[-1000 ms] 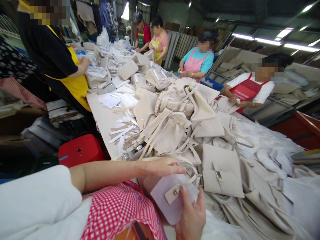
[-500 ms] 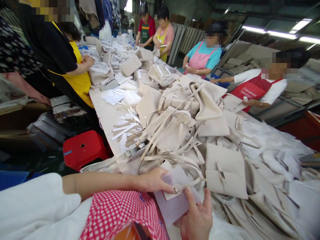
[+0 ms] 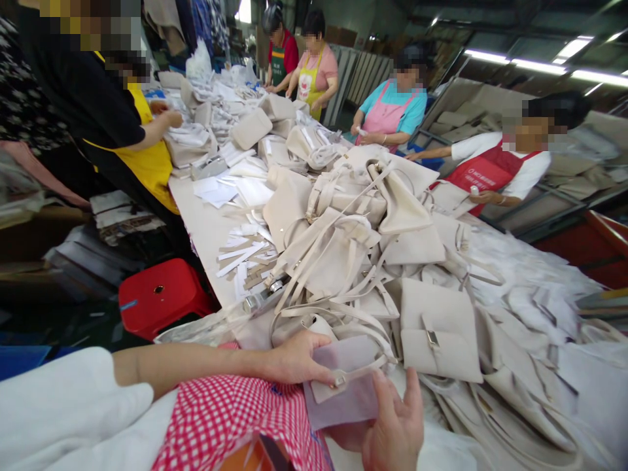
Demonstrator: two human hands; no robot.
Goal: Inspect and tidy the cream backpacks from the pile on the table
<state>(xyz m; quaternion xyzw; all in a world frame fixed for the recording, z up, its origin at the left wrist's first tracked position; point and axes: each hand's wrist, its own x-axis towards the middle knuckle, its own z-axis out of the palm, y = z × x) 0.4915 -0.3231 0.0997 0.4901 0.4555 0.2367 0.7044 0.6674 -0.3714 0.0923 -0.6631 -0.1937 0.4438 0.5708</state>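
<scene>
Near the bottom centre, my left hand (image 3: 299,358) pinches the buckled end of a beige strap (image 3: 360,373), thumb beside the small buckle. A translucent whitish sheet (image 3: 343,409) lies beneath the strap. On the right, my right hand (image 3: 395,418) has its thumb and a finger at the strap and the sheet's right edge, with another finger raised. The strap runs up to the right toward the pile of beige bags (image 3: 338,255). Just right of my hands lies a flat beige bag with a metal clasp (image 3: 436,333).
Paper and beige strips (image 3: 245,258) lie left of the pile on the table (image 3: 189,196). A red stool (image 3: 161,294) stands at the left. Several people in aprons stand around the table. Clear plastic wrapping (image 3: 530,261) spreads at the right.
The sheet under the strap has turned and now sits more level. My right hand has shifted slightly right along the strap. The whole view has moved a little.
</scene>
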